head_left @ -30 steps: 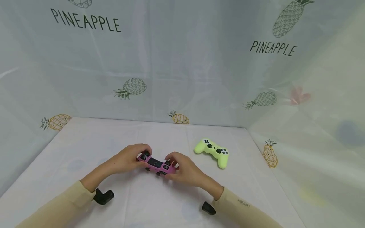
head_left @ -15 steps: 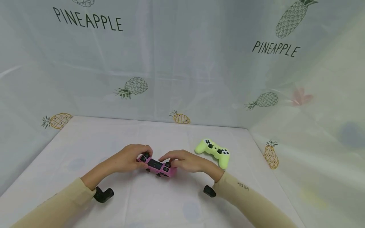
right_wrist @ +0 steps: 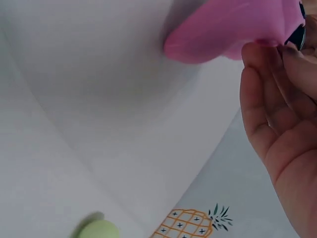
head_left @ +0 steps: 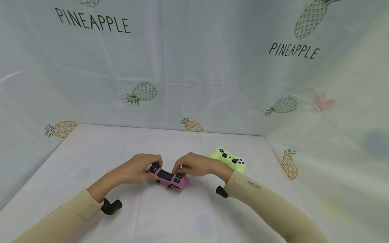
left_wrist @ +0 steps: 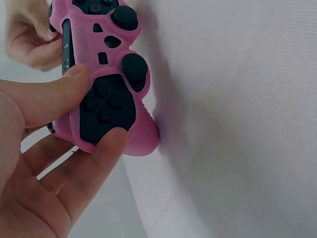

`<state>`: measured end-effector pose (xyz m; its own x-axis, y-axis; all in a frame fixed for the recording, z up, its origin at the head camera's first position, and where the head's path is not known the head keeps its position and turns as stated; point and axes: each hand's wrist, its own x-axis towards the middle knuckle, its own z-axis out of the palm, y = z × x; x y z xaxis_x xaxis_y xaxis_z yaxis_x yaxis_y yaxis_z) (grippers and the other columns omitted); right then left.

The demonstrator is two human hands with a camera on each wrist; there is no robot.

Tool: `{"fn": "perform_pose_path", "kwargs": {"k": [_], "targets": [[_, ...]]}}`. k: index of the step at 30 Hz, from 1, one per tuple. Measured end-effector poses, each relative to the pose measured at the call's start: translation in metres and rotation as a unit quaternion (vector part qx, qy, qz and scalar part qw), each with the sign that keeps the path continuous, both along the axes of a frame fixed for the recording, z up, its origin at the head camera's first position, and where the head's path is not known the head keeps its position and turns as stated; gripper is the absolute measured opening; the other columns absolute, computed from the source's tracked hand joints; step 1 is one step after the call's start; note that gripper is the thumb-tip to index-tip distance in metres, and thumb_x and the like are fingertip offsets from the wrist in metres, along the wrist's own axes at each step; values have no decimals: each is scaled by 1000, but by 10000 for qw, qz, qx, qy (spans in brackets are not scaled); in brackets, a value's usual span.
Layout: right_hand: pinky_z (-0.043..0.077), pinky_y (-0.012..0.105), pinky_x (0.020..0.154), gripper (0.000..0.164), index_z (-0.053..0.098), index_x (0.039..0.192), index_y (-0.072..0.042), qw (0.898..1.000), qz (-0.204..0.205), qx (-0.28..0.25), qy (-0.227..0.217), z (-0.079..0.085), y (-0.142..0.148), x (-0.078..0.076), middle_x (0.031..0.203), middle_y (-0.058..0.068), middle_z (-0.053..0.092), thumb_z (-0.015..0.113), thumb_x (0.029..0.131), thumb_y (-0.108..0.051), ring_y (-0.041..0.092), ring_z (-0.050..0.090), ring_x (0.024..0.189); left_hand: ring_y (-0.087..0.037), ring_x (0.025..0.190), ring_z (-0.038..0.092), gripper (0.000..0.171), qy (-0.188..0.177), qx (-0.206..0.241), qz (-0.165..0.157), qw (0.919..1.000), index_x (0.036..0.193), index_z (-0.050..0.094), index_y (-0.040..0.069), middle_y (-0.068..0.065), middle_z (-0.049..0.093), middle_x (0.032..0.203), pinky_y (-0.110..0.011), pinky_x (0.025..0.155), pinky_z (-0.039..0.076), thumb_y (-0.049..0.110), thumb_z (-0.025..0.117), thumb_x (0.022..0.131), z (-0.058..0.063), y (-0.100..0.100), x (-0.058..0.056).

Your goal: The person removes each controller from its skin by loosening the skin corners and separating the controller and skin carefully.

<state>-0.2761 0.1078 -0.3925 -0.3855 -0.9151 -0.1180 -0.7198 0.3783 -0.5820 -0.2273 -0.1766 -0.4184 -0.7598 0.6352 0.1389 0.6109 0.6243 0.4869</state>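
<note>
A pink-covered game controller [head_left: 182, 183] with black sticks and buttons is tilted up on its edge on the white-covered table. At its left end my left hand [head_left: 136, 168] grips it. The left wrist view shows my thumb [left_wrist: 59, 96] on the pink cover and a fingertip at the direction pad. My right hand [head_left: 196, 164] is over the controller's right half, thumb and fingers pinching its far edge. Up close in the right wrist view, these fingertips [right_wrist: 252, 52] meet at the pink surface beside a black part; the exact pinch is partly hidden.
Behind my right wrist lies a lime-green game controller [head_left: 228, 156], partly covered by the forearm. A sheet printed with pineapples [head_left: 193, 126] hangs behind the table [head_left: 103, 141]. Black camera mounts [head_left: 111, 207] project from both wrists.
My right hand has let go of the controller's right grip, moved up to its far edge and closed in a pinch there. The left hand and the controller have barely moved.
</note>
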Motion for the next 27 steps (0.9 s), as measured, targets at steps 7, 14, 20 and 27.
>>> {"fn": "perform_pose_path", "kwargs": {"k": [7,14,20,27], "targets": [[59,23,77,13,76,102,-13,9935,31,817,-792,11,-18,-18,92,-7,73,66,104,-4,13,76,78,-8,80,52,34,338,-211,-217,9990,105,62,28,16,63,94,-29,72,43,21,90,87,-3,-2,-1],[62,31,79,14,73,97,-13,9803,38,1218,-1556,13,-26,-31,96,-3,71,66,104,-3,21,79,81,-9,78,51,35,460,-254,-383,9979,105,61,25,14,61,91,-29,71,43,19,90,86,-2,0,-3],[60,33,78,12,71,102,-11,9787,97,825,-1876,-3,-14,-33,101,-4,70,62,108,-6,14,71,74,-8,78,51,33,405,-313,-438,9977,105,61,24,13,61,91,-27,69,43,19,88,88,-3,2,-4],[40,24,58,9,64,105,-12,9859,-87,365,-1632,-16,-4,-25,82,-2,57,57,111,-13,8,43,56,-10,79,53,31,328,-327,-342,9983,104,62,26,14,63,93,-28,69,43,19,88,89,0,0,-5]]}}
